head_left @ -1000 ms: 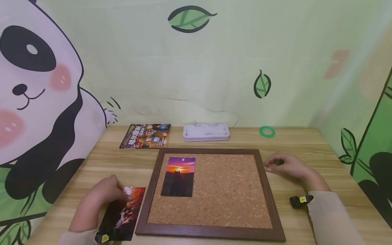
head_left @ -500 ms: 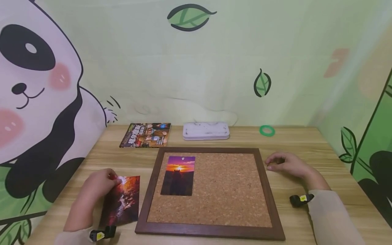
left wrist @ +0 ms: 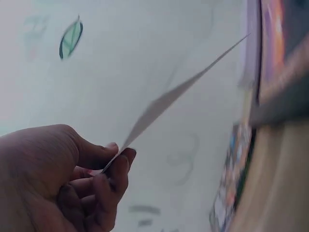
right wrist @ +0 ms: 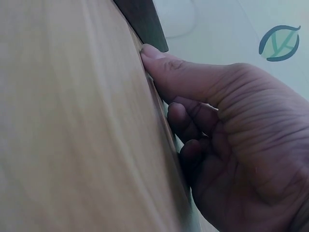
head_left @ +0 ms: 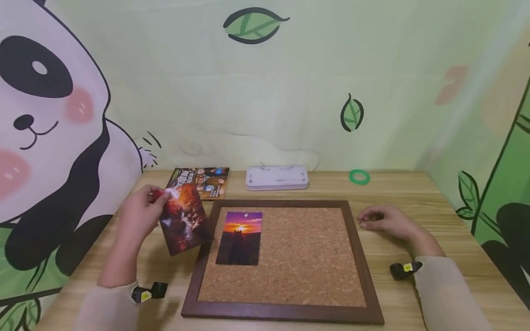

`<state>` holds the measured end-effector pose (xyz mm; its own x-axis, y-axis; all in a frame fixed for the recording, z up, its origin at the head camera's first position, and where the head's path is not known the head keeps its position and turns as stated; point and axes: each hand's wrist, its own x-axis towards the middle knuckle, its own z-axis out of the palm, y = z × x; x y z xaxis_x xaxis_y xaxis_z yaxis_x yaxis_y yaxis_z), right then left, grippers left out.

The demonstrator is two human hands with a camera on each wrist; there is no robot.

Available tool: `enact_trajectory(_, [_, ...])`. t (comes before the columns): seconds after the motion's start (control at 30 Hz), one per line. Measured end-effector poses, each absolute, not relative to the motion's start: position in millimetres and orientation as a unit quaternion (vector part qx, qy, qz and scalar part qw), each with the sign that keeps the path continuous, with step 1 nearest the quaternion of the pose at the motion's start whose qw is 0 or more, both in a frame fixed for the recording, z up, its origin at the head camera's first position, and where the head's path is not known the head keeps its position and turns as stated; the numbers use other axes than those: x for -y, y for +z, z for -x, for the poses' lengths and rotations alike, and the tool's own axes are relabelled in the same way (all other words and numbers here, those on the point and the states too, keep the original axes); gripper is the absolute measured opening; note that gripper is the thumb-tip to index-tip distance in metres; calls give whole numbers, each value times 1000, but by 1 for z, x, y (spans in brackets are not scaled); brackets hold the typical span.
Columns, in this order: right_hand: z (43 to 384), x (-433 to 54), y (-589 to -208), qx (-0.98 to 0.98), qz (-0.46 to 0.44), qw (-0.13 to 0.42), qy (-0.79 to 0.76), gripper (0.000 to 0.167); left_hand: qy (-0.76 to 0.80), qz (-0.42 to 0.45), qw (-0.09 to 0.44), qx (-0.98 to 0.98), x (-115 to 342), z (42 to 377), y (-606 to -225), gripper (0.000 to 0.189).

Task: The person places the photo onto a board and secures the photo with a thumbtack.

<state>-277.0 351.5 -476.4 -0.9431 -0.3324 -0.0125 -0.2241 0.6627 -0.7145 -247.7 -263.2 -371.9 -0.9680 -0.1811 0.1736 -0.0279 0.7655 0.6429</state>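
Observation:
My left hand pinches a red-and-dark photo print by its upper left corner, between thumb and fingers. The print hangs tilted in the air, over the left frame edge of a corkboard. In the left wrist view the photo print appears nearly edge-on, its pale back showing. A sunset photo lies on the cork at the upper left, with a small light pin at its top. My right hand rests on the table just right of the board, fingers loosely curled, holding nothing visible.
Behind the board, a comic-style book, partly hidden by the print, lies at the left of the table. A white tin case and a green ring sit along the back. A panda-patterned wall covering stands behind.
The left hand has raised the photo print off the table and carried it forward and a little right, tilting it. The right hand has stayed in place.

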Motion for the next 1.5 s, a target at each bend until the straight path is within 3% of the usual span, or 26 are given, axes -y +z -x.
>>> enact_trajectory(0.3, [282, -351, -475, -920, 146, 58, -359, 20, -406, 63, 71, 909, 193, 276, -363, 35])
enact_trajectory(0.57, [284, -355, -479, -905, 158, 60, -390, 29, -425, 112, 4, 898, 140, 292, -382, 23])
enact_trajectory(0.73, [282, -357, -479, -912, 154, 54, -376, 26, -429, 146, -33, 891, 115, 302, -397, 24])
enact_trajectory(1.13, [281, -349, -481, -914, 148, 41, -376, 20, -443, 160, -91, 878, 84, 310, -413, 23])
enact_trajectory(1.5, [277, -352, -481, -910, 121, 30, -396, 18, -462, 151, -99, 868, 73, 314, -424, 24])
